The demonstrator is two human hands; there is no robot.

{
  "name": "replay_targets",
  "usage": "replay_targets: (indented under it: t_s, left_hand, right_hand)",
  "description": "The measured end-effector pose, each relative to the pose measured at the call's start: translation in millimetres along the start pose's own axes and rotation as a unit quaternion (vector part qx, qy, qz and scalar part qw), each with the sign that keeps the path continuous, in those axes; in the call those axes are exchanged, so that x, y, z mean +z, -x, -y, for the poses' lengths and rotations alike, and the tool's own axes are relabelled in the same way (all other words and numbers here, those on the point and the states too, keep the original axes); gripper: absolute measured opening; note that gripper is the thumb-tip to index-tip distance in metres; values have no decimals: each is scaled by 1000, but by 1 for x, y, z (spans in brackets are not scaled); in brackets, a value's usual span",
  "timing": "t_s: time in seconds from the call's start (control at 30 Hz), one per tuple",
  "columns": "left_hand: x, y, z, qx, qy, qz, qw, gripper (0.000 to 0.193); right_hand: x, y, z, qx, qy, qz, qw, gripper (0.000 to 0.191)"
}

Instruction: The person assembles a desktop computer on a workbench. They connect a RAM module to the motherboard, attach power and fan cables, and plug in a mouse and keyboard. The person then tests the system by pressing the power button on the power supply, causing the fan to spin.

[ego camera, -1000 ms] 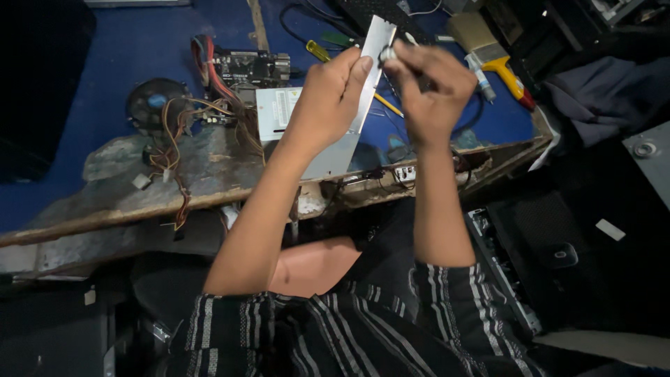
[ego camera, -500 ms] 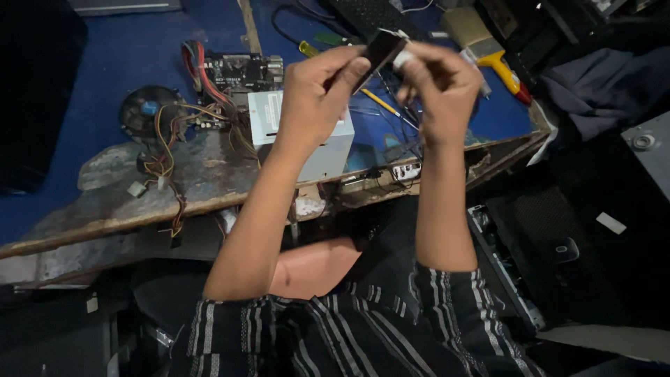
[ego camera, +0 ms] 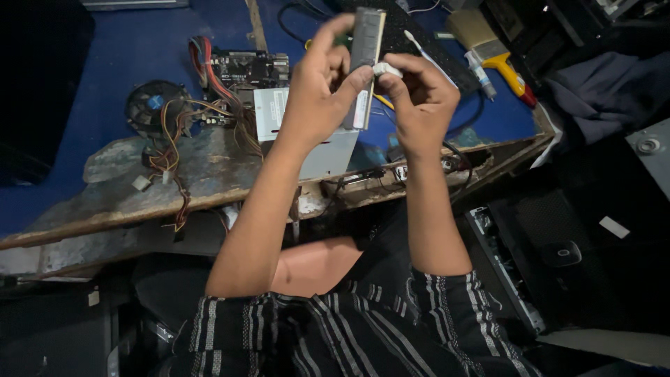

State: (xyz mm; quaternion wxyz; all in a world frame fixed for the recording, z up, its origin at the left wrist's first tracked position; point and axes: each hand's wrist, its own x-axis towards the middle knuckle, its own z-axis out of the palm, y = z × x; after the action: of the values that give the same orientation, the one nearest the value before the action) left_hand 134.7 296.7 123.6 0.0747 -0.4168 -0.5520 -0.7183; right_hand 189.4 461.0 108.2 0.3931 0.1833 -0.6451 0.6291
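The left hand [ego camera: 317, 105] holds a memory stick [ego camera: 366, 49] upright above the surface [ego camera: 105, 63], its fingers [ego camera: 349, 84] clamped on the lower half with the thumb pressed to the front face. The stick is a long, narrow grey-green board, seen nearly edge on, with a pale sticker [ego camera: 360, 112] at its lower end just below the thumb. The right hand [ego camera: 419, 105] is close beside it, its fingers pinched together on a small white eraser [ego camera: 386, 69] that touches the side of the stick. Both are raised in the air over the blue-covered surface, well above the things lying on it. Directly under the hands lies a grey metal box [ego camera: 328, 153] with a white rectangular label [ego camera: 269, 112] on its upper left part. To its left sit a dark circuit board [ego camera: 248, 70], a bundle of red, yellow and orange wires [ego camera: 174, 139] and a round black fan [ego camera: 150, 105] with a blue round sticker at its centre. At the upper right lie a brush with a yellow handle [ego camera: 506, 66] and a small white tube [ego camera: 478, 73]. The surface's front edge is worn, its blue covering peeled away.
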Motion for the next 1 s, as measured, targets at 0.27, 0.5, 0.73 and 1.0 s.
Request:
replay_targets:
  t_s: [0.27, 0.5, 0.73, 1.0]
  left_hand:
    - [2, -2, -1, -7, -57, -1, 998, 26]
    - [2, -2, -10, -32, -97, -12, 995, 24]
    - [1, -3, -7, 6, -113, -20, 993, 21]
    - [2, -2, -8, 6, -110, -25, 994, 19]
  right_hand:
    - [9, 0, 9, -56, 123, -23, 991, 16]
    - [4, -33, 4, -176, 203, -28, 963, 19]
    - [-1, -13, -2, -135, 199, 0, 971, 17]
    - [-1, -22, -15, -134, 135, -29, 981, 17]
